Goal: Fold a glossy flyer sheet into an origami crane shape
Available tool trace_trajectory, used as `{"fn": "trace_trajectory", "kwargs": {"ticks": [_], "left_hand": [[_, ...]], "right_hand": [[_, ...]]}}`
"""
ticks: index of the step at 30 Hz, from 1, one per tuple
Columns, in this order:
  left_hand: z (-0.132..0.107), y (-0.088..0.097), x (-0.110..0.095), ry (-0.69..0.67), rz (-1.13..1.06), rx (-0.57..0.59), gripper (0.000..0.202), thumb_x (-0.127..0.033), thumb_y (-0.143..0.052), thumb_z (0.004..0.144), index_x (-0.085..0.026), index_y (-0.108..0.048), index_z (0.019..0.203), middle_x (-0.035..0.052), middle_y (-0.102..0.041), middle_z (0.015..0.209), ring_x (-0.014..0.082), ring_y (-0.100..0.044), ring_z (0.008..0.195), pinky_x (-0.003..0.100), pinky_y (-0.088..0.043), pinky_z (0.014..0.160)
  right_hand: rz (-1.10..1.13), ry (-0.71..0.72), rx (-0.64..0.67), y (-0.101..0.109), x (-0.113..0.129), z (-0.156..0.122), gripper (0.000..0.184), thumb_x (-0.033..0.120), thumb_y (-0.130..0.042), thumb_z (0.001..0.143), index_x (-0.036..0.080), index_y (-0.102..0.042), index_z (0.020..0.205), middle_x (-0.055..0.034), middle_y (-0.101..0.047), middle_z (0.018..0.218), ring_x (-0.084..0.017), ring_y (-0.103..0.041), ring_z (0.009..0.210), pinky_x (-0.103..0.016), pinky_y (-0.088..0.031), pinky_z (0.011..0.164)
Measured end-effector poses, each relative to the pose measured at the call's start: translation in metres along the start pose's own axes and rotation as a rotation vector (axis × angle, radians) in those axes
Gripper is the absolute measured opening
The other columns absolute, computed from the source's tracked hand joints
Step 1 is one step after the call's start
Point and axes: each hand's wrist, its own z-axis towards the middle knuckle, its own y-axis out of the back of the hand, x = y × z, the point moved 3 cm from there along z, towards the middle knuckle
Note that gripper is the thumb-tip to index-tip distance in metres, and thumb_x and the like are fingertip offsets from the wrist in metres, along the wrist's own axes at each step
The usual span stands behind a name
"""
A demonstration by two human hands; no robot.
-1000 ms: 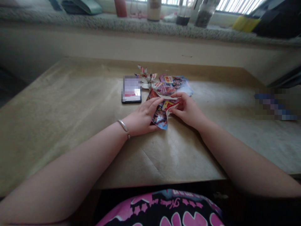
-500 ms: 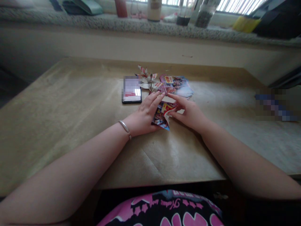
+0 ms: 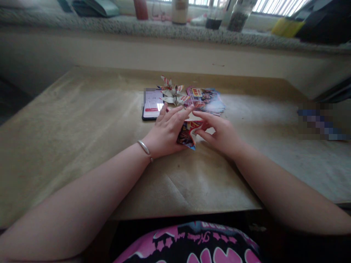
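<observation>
A printed, glossy sheet of paper [image 3: 186, 135], partly folded, lies on the table between my two hands. Across its left side rests my left hand [image 3: 170, 126], palm down, fingers stretched and spread; it covers part of the sheet. My right hand [image 3: 219, 129] pinches the raised right edge of the paper between thumb and fingers, and a pale inner side shows there. Just beyond my fingers stand folded paper pieces [image 3: 175, 95] with pointed tips. A fanned stack of printed leaflets [image 3: 208, 99] lies behind my right hand.
A phone [image 3: 152, 106] with a lit screen lies left of the folded pieces. The table [image 3: 90, 138] has a tan cover. Bottles and jars [image 3: 180, 12] line the stone windowsill [image 3: 131, 31] at the back. A blurred bluish thing [image 3: 320, 124] is at the far right.
My left hand has shifted slightly left, its fingers spreading further and partly covering the phone's corner. The paper's raised edge has moved a little left with my right fingertips.
</observation>
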Motion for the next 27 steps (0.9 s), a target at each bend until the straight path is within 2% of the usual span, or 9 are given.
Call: {"fn": "trace_trajectory", "kwargs": {"ticks": [3,6,9,13,20,24,27], "left_hand": [[0.003,0.005,-0.002,0.021,0.015,0.011,0.090,-0.041,-0.069,0.077,-0.017,-0.023,0.150,0.0151,-0.053,0.139,0.0306,-0.047,0.131,0.059,-0.008,0.121],[0.005,0.008,-0.003,0.048,0.045,0.024,0.086,-0.038,-0.069,0.078,-0.018,-0.026,0.150,0.0126,-0.058,0.132,0.0299,-0.054,0.121,0.061,-0.006,0.120],[0.006,0.010,-0.004,0.092,0.068,0.036,0.088,-0.037,-0.072,0.076,-0.020,-0.028,0.150,0.0098,-0.062,0.125,0.0298,-0.057,0.115,0.063,-0.008,0.119],[0.007,0.011,-0.004,0.123,0.083,0.026,0.086,-0.038,-0.073,0.076,-0.022,-0.031,0.149,0.0081,-0.064,0.121,0.0291,-0.059,0.112,0.061,-0.012,0.119],[0.007,0.011,-0.001,0.141,0.078,-0.101,0.077,-0.046,-0.073,0.077,-0.023,-0.041,0.143,0.0045,-0.068,0.107,0.0265,-0.061,0.103,0.058,-0.016,0.118],[0.007,0.013,-0.001,0.170,0.053,-0.172,0.066,-0.051,-0.071,0.079,-0.026,-0.048,0.135,0.0022,-0.068,0.102,0.0241,-0.061,0.101,0.056,-0.019,0.118],[0.007,0.015,-0.001,0.164,0.047,-0.212,0.050,-0.054,-0.070,0.079,-0.026,-0.057,0.118,0.0034,-0.067,0.102,0.0244,-0.060,0.101,0.055,-0.023,0.117]], "right_hand": [[0.092,-0.048,-0.014,-0.001,0.001,0.000,0.037,0.020,-0.064,0.083,0.025,-0.060,0.120,-0.0016,-0.069,0.095,-0.013,-0.066,0.071,-0.030,-0.057,0.072],[0.166,-0.083,-0.050,-0.001,0.002,0.001,0.024,0.022,-0.067,0.082,0.023,-0.062,0.106,0.0010,-0.067,0.083,-0.011,-0.063,0.066,-0.027,-0.056,0.066],[0.232,-0.148,-0.095,0.000,0.001,0.001,0.015,0.023,-0.069,0.080,0.023,-0.061,0.093,0.0033,-0.063,0.074,-0.011,-0.061,0.063,-0.026,-0.055,0.062],[0.290,-0.205,-0.114,-0.001,0.000,0.002,0.012,0.026,-0.070,0.079,0.022,-0.059,0.080,0.0027,-0.065,0.073,-0.012,-0.062,0.066,-0.027,-0.056,0.066],[0.255,-0.159,-0.125,-0.001,0.003,0.002,0.003,0.025,-0.066,0.081,0.022,-0.066,0.081,-0.0004,-0.069,0.077,-0.014,-0.064,0.071,-0.028,-0.055,0.064],[0.247,-0.121,-0.086,-0.002,0.006,0.001,0.012,0.025,-0.061,0.085,0.022,-0.068,0.094,-0.0029,-0.072,0.090,-0.015,-0.066,0.080,-0.028,-0.056,0.068],[0.259,-0.090,-0.057,-0.004,0.009,0.001,0.019,0.022,-0.062,0.083,0.022,-0.067,0.101,-0.0035,-0.072,0.098,-0.015,-0.067,0.086,-0.027,-0.056,0.069]]}}
